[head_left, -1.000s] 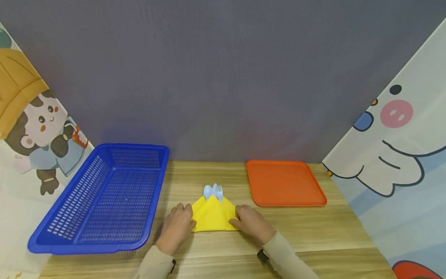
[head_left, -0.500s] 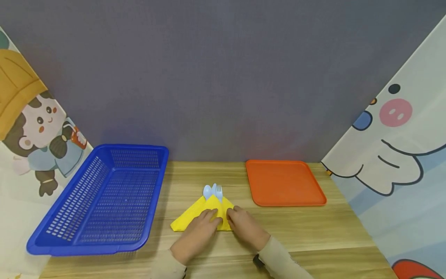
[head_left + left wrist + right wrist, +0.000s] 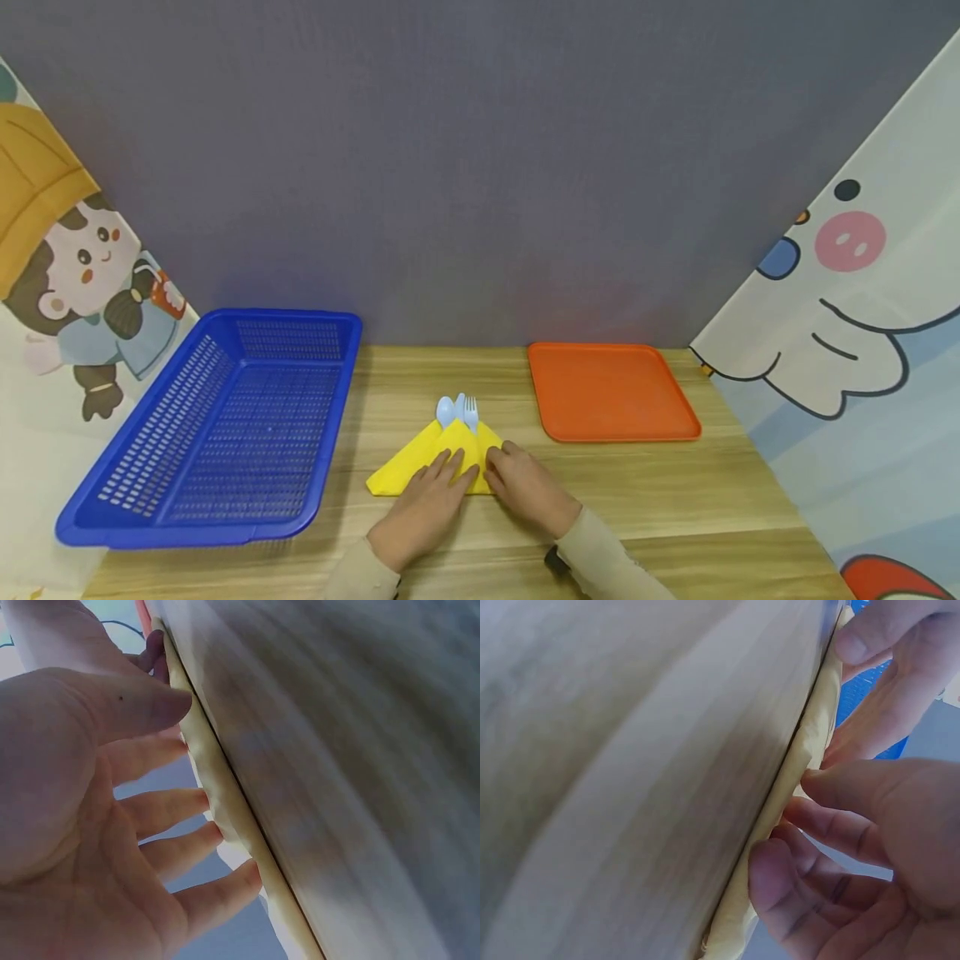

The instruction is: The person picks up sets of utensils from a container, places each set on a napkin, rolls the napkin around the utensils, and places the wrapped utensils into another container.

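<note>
A yellow cloth napkin, folded to a peak, lies on the wooden table. Out of its top poke a pale blue spoon, knife and fork, their handles hidden in the cloth. My left hand presses the napkin's middle with spread fingers; in the left wrist view its fingertips touch the cloth. At the napkin's right side, my right hand pinches the cloth with curled fingers, and it covers the right corner. Seen from the right wrist, thumb and fingers meet the napkin edge.
To the left stands a blue perforated plastic basket. An orange tray lies at the back right of the table. A grey panel rises behind the table, with cartoon-printed sheets on both sides.
My left hand has left the napkin's left corner and moved right onto its middle, its fingers now spread. My right hand has shifted slightly left. The cutlery stays in place.
</note>
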`<state>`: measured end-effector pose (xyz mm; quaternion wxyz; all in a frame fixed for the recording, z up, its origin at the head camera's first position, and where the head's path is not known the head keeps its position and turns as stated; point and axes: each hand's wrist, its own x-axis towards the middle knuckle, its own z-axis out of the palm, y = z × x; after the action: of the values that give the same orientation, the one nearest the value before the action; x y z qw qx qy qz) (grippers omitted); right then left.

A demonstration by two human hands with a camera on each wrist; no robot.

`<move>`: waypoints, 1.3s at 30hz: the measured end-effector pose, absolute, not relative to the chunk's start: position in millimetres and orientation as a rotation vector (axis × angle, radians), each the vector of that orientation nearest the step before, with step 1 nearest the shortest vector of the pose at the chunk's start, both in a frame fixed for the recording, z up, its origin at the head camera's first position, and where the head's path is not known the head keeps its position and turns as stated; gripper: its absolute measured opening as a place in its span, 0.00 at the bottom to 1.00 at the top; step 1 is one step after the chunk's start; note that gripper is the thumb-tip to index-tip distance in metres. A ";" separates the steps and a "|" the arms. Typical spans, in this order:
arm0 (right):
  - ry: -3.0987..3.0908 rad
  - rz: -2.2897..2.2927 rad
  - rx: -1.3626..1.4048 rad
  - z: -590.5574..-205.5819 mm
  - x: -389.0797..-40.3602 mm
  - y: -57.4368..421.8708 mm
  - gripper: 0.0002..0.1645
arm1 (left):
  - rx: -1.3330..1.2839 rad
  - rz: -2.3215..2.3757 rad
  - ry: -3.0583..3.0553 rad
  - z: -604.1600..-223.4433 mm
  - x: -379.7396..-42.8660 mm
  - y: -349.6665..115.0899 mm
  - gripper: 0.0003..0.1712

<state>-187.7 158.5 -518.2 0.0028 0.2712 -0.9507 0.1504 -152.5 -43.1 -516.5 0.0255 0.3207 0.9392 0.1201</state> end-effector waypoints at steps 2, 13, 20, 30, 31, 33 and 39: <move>-2.982 0.478 0.848 -517.4 -186.9 158.6 0.06 | 0.984 0.370 2.884 -515.3 -151.6 -43.1 0.24; -2.970 0.481 0.869 -517.8 -188.1 159.9 0.05 | 0.975 0.370 2.866 -514.4 -150.9 -43.3 0.25; -2.967 0.503 0.869 -515.6 -189.1 159.0 0.06 | 0.954 0.423 2.839 -512.4 -152.5 -43.4 0.27; -2.976 0.294 0.605 -516.1 -189.2 162.0 0.24 | 0.953 0.421 2.818 -509.1 -153.1 -43.6 0.28; -2.988 0.265 0.567 -516.1 -189.5 162.9 0.29 | 0.952 0.417 2.818 -509.0 -153.3 -43.7 0.28; -3.008 0.234 0.515 -515.6 -190.1 164.9 0.38 | 0.951 0.410 2.820 -508.9 -153.7 -43.7 0.28; -3.069 0.216 0.452 -512.1 -191.3 166.8 0.45 | 0.949 0.404 2.825 -509.3 -154.1 -43.1 0.28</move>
<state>-191.3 166.8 -512.1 0.0161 0.1453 -0.9868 0.0696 -154.1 -43.1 -509.3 0.0671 0.3148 0.9373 0.1339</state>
